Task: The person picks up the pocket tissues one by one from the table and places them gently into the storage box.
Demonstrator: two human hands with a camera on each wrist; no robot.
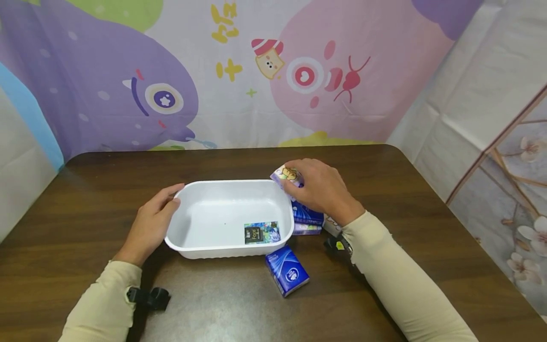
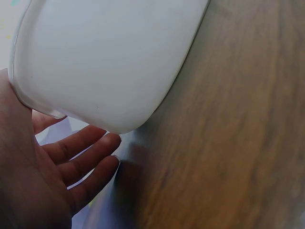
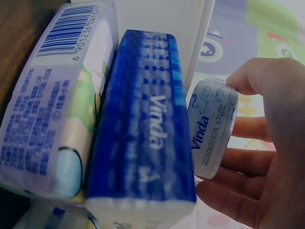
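The thumb and fingers of the right hand (image 1: pixel 318 185) are pinching a small cartoon-printed tissue pack (image 1: pixel 287 174) at the far right corner of a white tub (image 1: pixel 205 213); whether it is touching the rim, I cannot tell. The left hand (image 1: pixel 151 221) is resting at the tub's left end, thumb by the rim, fingers loosely extended, not clenched. Just outside the right wall, a blue pack (image 3: pixel 143 124) and a purple pack (image 3: pixel 62 105) are standing side by side. A dark patterned pack (image 1: pixel 262 232) is lying inside; another blue pack (image 1: pixel 287 270) is lying near the front wall on the table (image 1: pixel 213 304).

The person seems to be handling packs one by one; the next move is probably calling for guiding this one clear of the rim.
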